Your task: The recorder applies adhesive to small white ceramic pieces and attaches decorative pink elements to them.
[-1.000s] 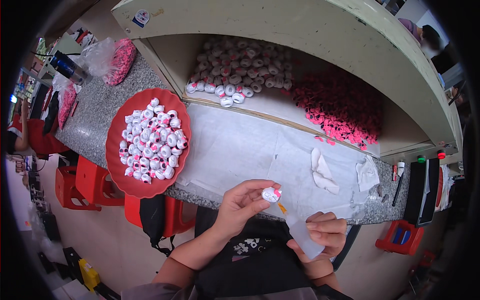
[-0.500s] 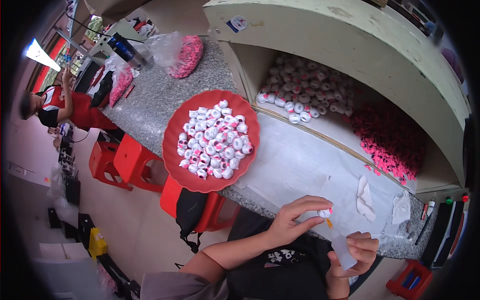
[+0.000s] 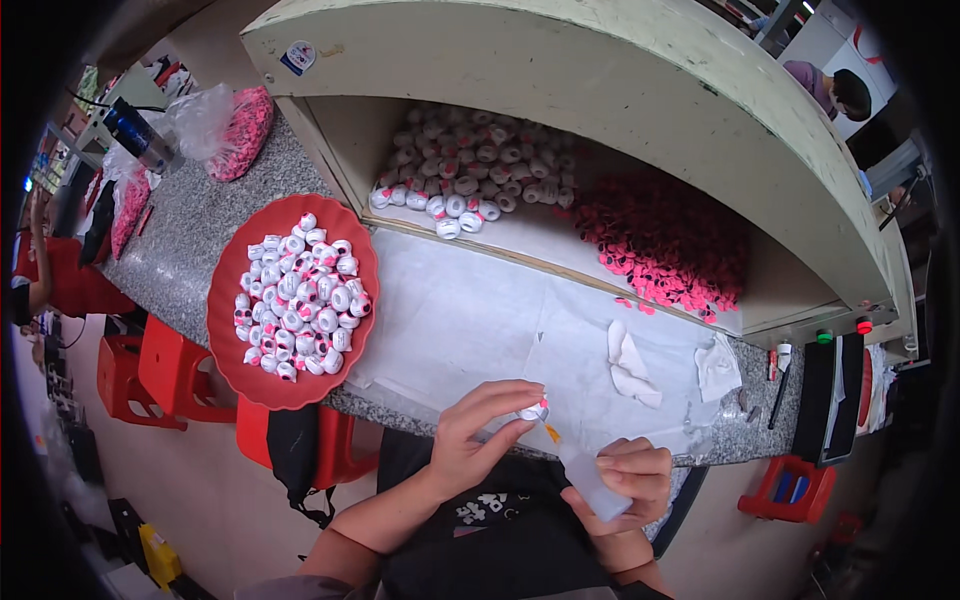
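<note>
Between the thumb and fingers of my left hand [image 3: 468, 438] is a small white rounded piece with a pink patch [image 3: 537, 410]. My right hand [image 3: 632, 485] is wrapped round a translucent white squeeze bottle [image 3: 592, 483], tilted so that its orange nozzle [image 3: 552, 433] points up at the piece. Tip and piece are very close; I cannot tell whether they touch. To the left, a red scalloped bowl [image 3: 222, 335] holds several similar white pieces [image 3: 300, 300] with pink parts.
White paper [image 3: 450, 310] covers the counter before a pale cabinet [image 3: 560, 50]. Inside lie a heap of white pieces [image 3: 470, 165] and a pile of pink bits [image 3: 665, 245]. Crumpled tissue [image 3: 628, 365] lies at right. Bags of pink bits [image 3: 245, 135] and red stools [image 3: 180, 370] are at left.
The view has swung to the right, so the counter and bowl appear further left. Both hands keep much the same grip on the white piece and the bottle.
</note>
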